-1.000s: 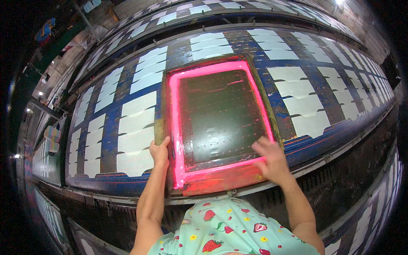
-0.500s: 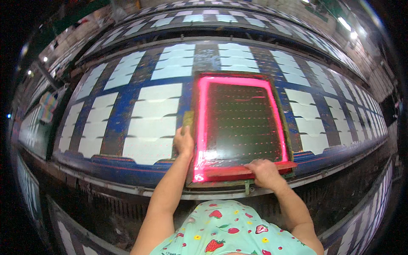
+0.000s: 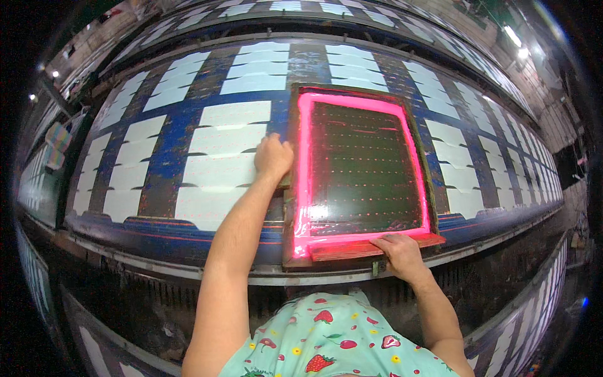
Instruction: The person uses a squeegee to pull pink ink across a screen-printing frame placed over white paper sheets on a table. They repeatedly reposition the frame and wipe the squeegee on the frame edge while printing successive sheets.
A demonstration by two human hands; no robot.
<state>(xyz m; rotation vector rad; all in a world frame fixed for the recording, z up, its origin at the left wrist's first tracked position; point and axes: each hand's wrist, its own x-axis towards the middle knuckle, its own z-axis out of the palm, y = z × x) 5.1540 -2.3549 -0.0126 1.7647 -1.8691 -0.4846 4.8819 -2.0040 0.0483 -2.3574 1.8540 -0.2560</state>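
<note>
A screen printing frame (image 3: 429, 188) lies on the long table, its dark mesh (image 3: 364, 169) bordered by bright pink ink (image 3: 304, 157). My left hand (image 3: 274, 156) is closed at the frame's left side rail, its fingertips partly hidden. Beneath that wrist, a short wooden piece (image 3: 284, 183) juts from the rail. At the near end, my right hand (image 3: 403, 254) grips the top of a wide red-stained squeegee (image 3: 342, 251), which lies across the frame's near edge. Left of the frame, a column of white sheets (image 3: 223, 166) carries rows of faint pink marks.
More columns of white sheets (image 3: 453, 166) lie right of the frame and along the far side (image 3: 358, 66). The blue, worn table (image 3: 166, 147) has a metal rail (image 3: 169, 269) along its near edge. Other sheet-covered tables (image 3: 314, 7) stand beyond and behind me.
My left hand has slid farther up the frame's left side and closed. The squeegee has shifted slightly right, uncovering a pink strip at the near end. The whole view has shifted a little.
</note>
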